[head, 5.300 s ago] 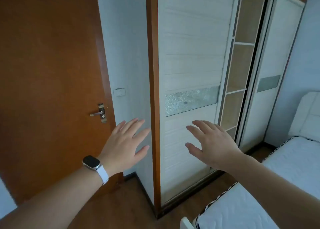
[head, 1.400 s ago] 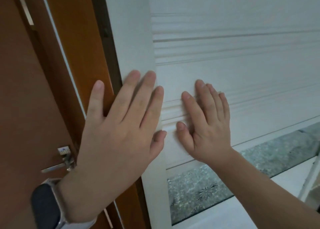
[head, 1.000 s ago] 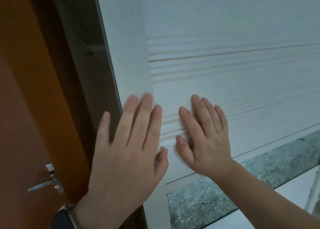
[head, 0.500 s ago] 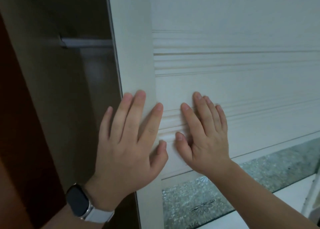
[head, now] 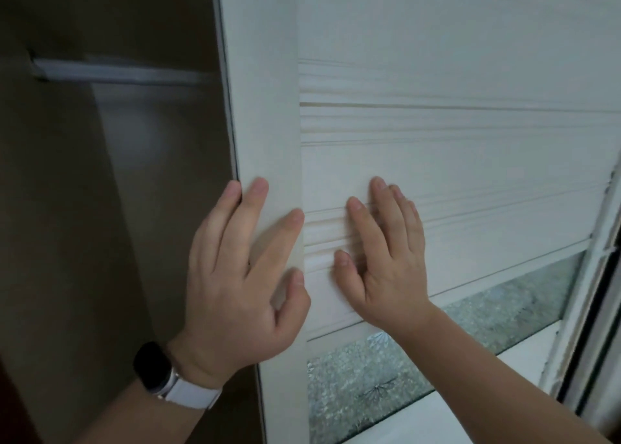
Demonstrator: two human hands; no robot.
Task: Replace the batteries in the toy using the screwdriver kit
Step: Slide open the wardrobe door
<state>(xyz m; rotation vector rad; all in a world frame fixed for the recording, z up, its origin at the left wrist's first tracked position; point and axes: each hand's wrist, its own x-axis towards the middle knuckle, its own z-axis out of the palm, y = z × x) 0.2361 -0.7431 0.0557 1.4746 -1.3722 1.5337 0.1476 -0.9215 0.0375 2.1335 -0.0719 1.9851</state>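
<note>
Both hands lie flat and open on the white wardrobe door (head: 437,161): left hand (head: 235,285) at its edge, right hand (head: 386,262) just beside.

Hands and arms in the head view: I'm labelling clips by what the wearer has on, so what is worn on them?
Both forearms are bare, with no sleeves or gloves. The left hand has a smartwatch at its wrist: dark rectangular face, white strap. The right hand wears nothing; no rings show.

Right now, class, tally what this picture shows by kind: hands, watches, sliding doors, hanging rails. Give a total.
Hands: 2, the left hand and right hand
Watches: 1, the watch
Sliding doors: 1, the white door
Hanging rails: 1, the rail
Total: 5
</note>
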